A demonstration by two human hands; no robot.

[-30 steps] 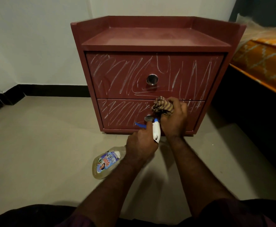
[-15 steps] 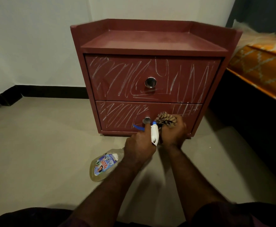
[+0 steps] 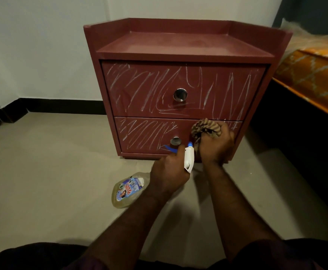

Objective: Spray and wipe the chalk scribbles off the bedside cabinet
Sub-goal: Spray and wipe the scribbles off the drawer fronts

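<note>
Our right hand (image 3: 215,147) is curled tight round a bunched brown-and-tan striped cloth (image 3: 206,128) and presses it against the right part of the lower drawer front (image 3: 145,133) of the dark red wooden bedside cabinet (image 3: 178,45). Our left hand (image 3: 169,172) is wrapped round the neck of a clear plastic spray bottle (image 3: 128,191) with a white head and blue trigger, held just in front of the cabinet's foot. The blue nozzle tip faces the lower drawer, just right of its round silver knob (image 3: 175,140). The bottle's labelled body slants back from the cabinet toward us, low over the grey floor (image 3: 52,172); we cannot tell whether it touches.

White chalk scribbles (image 3: 139,86) cover the lower drawer left of the cloth, with a few strokes showing right of it. The strip between knob and cloth shows plain red. The scribbles run across the whole upper drawer front (image 3: 227,106), around its own silver knob (image 3: 180,94).

Behind the cabinet stands a white wall (image 3: 42,45) with black skirting. To the cabinet's right lies a bed with an orange patterned cover (image 3: 311,69).
</note>
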